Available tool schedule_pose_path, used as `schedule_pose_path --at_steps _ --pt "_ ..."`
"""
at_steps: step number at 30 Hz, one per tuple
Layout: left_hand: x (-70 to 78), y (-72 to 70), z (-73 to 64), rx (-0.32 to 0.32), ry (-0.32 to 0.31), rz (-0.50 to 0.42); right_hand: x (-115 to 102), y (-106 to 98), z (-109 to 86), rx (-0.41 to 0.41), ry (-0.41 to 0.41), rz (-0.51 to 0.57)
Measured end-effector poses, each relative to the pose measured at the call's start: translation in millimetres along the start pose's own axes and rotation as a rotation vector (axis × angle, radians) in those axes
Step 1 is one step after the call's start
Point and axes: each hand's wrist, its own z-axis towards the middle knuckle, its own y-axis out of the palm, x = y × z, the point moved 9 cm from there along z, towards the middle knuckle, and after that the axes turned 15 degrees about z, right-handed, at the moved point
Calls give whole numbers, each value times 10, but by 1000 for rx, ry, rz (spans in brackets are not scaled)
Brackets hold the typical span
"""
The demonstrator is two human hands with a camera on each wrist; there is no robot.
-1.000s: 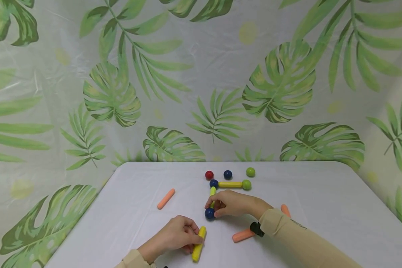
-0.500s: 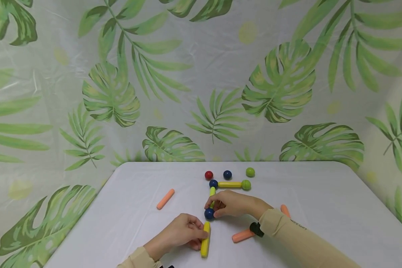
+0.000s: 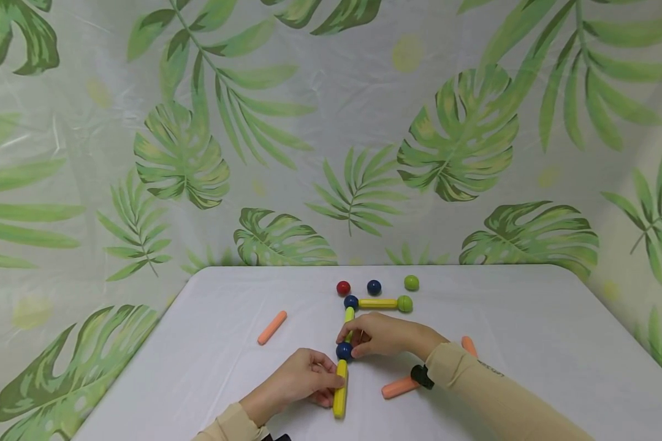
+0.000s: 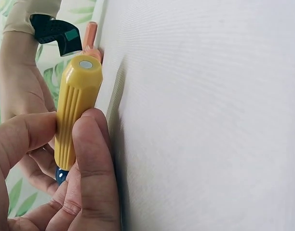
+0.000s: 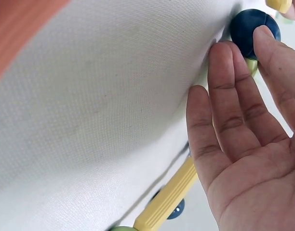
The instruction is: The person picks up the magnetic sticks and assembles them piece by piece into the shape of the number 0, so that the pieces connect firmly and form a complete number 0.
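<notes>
My left hand [image 3: 309,378] pinches a yellow magnetic rod [image 3: 340,398] between thumb and fingers; the left wrist view shows the silvery disc in the near end of this ridged rod [image 4: 77,101]. The rod's far end meets, or nearly meets, a dark blue ball [image 3: 344,351]. My right hand [image 3: 386,334] holds that ball, its thumb pressed on the ball [image 5: 246,31] in the right wrist view. From the ball a yellow-green rod [image 3: 350,315], partly behind my right fingers, runs up to another blue ball [image 3: 351,302]. A second yellow rod [image 3: 379,303] leads right from there to a green ball [image 3: 405,304].
A red ball [image 3: 343,288], a loose blue ball [image 3: 374,286] and a green ball [image 3: 411,282] lie along the back of the white table [image 3: 220,367]. Orange rods lie at left [image 3: 273,327], below my right wrist [image 3: 399,387] and behind my right forearm [image 3: 469,345].
My left hand has brought the yellow rod right and forward, turning it closer to in line with the yellow-green rod, up to the blue ball. The right hand has stayed nearly still.
</notes>
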Motion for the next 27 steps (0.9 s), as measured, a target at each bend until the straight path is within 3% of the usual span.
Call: schedule_pose_path --at_steps 27 --pt "4 1 86 -11 14 -9 -4 -4 -2 -3 18 -3"
